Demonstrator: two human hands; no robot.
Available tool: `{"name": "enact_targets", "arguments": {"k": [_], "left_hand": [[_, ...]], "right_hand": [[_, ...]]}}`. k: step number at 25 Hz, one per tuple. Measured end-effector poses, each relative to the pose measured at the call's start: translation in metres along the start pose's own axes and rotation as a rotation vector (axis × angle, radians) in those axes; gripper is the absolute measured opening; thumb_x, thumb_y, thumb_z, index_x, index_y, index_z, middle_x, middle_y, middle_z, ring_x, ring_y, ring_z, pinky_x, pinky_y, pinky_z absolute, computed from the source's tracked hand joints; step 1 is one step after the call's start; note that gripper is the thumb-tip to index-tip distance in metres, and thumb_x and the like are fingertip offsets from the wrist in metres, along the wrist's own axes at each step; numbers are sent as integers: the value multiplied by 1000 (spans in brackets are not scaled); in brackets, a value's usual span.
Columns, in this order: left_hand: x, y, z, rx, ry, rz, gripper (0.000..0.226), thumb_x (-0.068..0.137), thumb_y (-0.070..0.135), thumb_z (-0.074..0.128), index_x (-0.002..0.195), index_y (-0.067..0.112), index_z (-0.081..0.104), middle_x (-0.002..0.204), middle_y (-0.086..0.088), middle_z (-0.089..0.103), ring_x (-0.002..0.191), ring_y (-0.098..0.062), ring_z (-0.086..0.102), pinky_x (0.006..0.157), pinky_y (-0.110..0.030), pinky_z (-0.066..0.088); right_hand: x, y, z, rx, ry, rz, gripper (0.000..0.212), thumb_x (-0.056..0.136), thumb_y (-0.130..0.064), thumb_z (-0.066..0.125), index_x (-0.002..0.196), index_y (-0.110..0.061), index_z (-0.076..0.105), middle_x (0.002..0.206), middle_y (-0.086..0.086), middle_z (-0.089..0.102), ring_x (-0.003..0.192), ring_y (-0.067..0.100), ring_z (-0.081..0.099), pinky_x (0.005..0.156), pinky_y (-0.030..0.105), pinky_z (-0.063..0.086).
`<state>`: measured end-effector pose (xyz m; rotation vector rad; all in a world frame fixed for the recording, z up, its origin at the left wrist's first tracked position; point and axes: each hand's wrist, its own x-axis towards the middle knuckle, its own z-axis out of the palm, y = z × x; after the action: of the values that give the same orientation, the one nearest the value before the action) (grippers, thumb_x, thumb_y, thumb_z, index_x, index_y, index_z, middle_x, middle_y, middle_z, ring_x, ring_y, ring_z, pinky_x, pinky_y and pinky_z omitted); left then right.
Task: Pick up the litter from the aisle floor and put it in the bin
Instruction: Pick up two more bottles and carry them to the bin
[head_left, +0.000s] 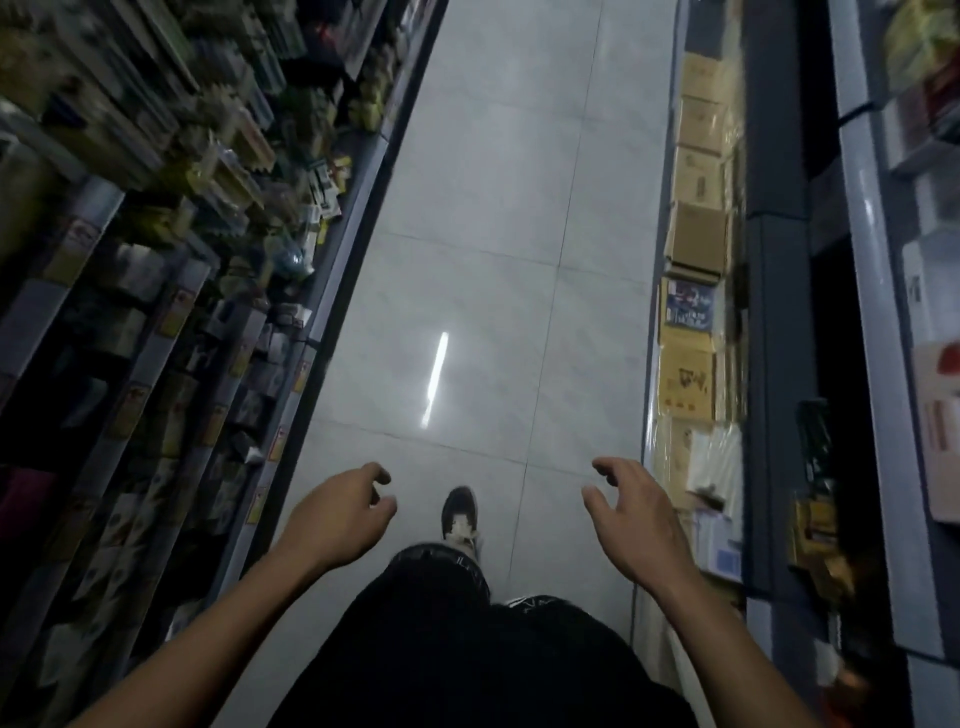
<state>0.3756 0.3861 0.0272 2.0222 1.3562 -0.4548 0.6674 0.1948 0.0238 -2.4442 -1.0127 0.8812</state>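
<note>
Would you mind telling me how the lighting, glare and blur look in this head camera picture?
Head view: dim overall; a bright streak of lamp glare on the glossy grey tiled floor; the stocked shelves on the left are motion-blurred; wide-angle distortion slants both shelf rows; the left hand and right hand are fairly sharp.
</note>
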Motion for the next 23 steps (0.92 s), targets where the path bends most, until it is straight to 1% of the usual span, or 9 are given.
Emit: {"name": "enact_targets", "arguments": {"k": [4,7,9,12,15,17,20,23], "left_hand": [[91,73,-60,117,-15,140,43,97,47,50,135,29,57,117,6,70,100,-15,65,84,-36,55],[161,131,-95,183,-14,208,42,96,46,50,133,29,57,116,8,70,101,-17,66,84,-37,55],[212,174,-112,216,-25,238,41,95,45,49,132,29,57,116,8,70,102,-18,65,84,-36,54],[271,231,-131,269,-53,263,42,95,45,49,133,28,57,117,7,69,102,-18,64,85,-38,55],[315,275,-151,260,-65,213,42,95,48,48,131,29,57,113,9,70,97,-15,65,85,-39,57],[339,296,-162,246,-59,190,41,95,49,48,130,30,58,111,11,70,97,-15,65,85,-38,56],[373,317,-178,186,-42,123,39,95,49,50,129,32,58,110,12,71,101,-16,66,84,-35,54],[408,331,-198,145,-50,52,39,96,50,50,130,33,58,111,12,71,101,-14,65,80,-33,52]], "right_hand": [[52,8,-32,46,37,111,38,98,-36,58,134,-22,59,129,-5,61,117,13,57,98,38,49],[89,25,-52,88,59,209,36,97,-34,60,131,-23,60,127,-5,61,116,14,58,97,38,49],[129,36,-70,117,69,256,36,97,-30,61,131,-22,60,128,-5,61,117,14,58,96,36,48],[202,47,-102,118,52,272,36,98,-29,60,134,-22,60,130,-4,60,118,15,57,97,34,47],[276,41,-147,136,42,253,36,98,-31,59,134,-23,60,130,-5,60,117,15,57,96,34,48],[328,32,-179,113,35,184,36,99,-33,58,133,-23,60,130,-7,61,116,13,57,95,34,49],[417,10,-228,73,20,88,36,99,-32,57,134,-22,60,129,-6,61,115,11,57,90,29,46],[504,-20,-268,67,20,11,36,100,-32,58,134,-20,61,129,-3,62,116,14,58,92,31,47]]}}
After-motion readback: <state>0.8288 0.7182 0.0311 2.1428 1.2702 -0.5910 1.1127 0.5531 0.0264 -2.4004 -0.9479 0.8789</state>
